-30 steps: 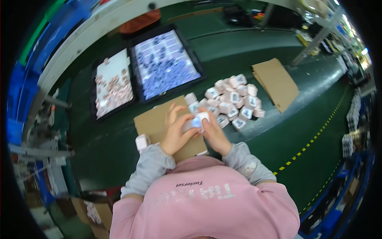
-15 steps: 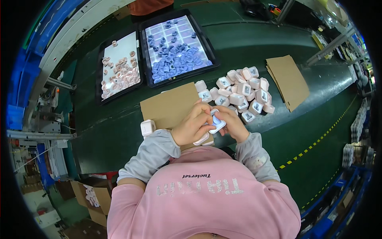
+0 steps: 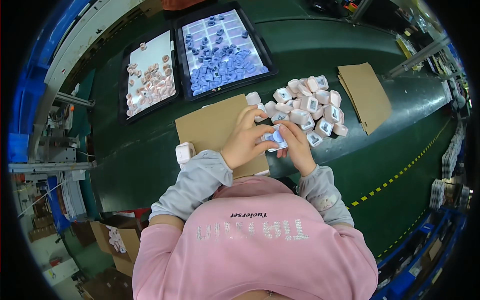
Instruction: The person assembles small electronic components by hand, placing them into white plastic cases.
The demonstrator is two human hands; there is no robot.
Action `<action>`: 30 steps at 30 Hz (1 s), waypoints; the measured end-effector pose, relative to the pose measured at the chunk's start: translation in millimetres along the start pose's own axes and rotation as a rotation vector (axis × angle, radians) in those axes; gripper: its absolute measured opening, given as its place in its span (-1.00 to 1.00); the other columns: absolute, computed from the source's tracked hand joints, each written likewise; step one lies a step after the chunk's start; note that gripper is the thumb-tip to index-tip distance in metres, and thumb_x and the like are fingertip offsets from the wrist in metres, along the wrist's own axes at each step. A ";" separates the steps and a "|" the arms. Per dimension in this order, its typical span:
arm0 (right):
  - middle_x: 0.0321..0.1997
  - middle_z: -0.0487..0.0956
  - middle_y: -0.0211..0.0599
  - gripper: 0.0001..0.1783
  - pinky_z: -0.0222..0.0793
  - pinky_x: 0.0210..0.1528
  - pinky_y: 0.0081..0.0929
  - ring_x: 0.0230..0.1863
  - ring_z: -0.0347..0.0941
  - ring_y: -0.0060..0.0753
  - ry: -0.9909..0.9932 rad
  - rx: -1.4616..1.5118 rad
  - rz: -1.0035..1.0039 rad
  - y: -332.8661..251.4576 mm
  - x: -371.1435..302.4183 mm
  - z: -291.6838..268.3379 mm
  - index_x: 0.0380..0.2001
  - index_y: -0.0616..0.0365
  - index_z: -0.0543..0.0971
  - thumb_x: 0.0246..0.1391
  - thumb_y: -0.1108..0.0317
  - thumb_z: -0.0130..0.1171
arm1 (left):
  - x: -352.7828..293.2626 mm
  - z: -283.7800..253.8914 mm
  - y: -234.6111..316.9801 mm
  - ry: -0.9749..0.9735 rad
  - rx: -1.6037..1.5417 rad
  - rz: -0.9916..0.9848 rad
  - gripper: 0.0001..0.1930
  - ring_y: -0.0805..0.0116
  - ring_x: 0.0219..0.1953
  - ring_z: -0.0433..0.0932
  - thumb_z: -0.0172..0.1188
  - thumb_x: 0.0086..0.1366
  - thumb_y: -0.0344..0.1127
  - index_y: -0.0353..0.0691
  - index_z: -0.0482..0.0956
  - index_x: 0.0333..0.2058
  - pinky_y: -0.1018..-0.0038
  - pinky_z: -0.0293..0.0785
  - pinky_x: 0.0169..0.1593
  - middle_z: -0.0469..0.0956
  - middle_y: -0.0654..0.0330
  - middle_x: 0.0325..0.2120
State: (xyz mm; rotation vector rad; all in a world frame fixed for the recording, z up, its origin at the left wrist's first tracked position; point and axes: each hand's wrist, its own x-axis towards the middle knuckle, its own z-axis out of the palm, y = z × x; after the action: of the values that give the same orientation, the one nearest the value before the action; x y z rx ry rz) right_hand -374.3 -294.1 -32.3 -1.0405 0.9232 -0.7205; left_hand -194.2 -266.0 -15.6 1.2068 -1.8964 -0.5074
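Observation:
Over the front of the table, both hands meet at a small white rounded case (image 3: pixel 282 145) with a light-blue insert (image 3: pixel 276 136) in it. My right hand (image 3: pixel 299 150) is closed round the case, its thumb along the upper right edge. My left hand (image 3: pixel 244 142) pinches at the blue insert with thumb and forefinger, while its other fingers stretch away. Under my left hand lies a flat brown cardboard sheet (image 3: pixel 205 122). A pale pink case (image 3: pixel 185 152) sits at its left edge, and part of another pale case (image 3: pixel 264 172) shows near my body.
Beyond my right hand is a heap of pale pink and white cases (image 3: pixel 300 117). Folded cardboard (image 3: pixel 367 97) lies farther right. At the back left, one black tray (image 3: pixel 176 85) holds pink pieces and another black tray (image 3: pixel 272 72) holds blue ones. An open carton (image 3: pixel 131 245) stands lower left.
Both hands have shifted slightly away from my body with the white case. My left fingers have spread apart, with thumb and forefinger now at the blue insert.

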 end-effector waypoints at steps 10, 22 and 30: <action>-0.50 0.48 -0.42 -0.65 0.13 -0.71 -0.76 -0.70 0.32 -0.70 0.026 -0.051 -0.076 -0.3 -4.8 10.1 -0.05 0.19 0.45 0.21 0.20 -0.04 | -10.6 4.2 3.7 0.058 -0.033 -0.052 -0.74 0.06 -0.07 0.25 0.42 -0.14 -0.24 -0.16 0.53 -0.50 0.25 0.20 0.01 0.26 0.12 -0.24; -0.45 0.50 -0.42 -0.66 0.29 -0.57 -0.71 -0.56 0.39 -0.66 -0.310 0.007 0.071 30.0 -19.9 -27.5 -0.03 0.19 0.42 0.25 0.22 -0.14 | -39.6 16.7 3.4 -0.321 -0.634 -0.220 -0.88 0.35 -0.11 0.22 0.28 0.12 -0.35 -0.17 0.51 -0.42 0.48 0.17 0.02 0.14 0.20 -0.21; -0.10 0.45 0.11 -0.48 0.36 -0.08 -0.23 -0.13 0.46 0.01 0.248 -0.467 0.306 100.6 -34.2 -89.8 0.13 0.16 0.26 0.19 0.12 -0.06 | -18.5 -7.0 -1.6 0.114 -0.797 -0.250 -0.82 0.49 -0.34 0.28 0.29 0.10 -0.43 -0.21 0.43 -0.40 0.62 0.22 -0.17 0.26 0.32 -0.43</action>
State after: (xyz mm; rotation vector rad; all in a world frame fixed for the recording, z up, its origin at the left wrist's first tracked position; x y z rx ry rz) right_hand -462.6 -265.2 -135.9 -1.1931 1.4773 -0.3871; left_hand -183.7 -249.7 -20.4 0.8945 -1.2370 -1.1661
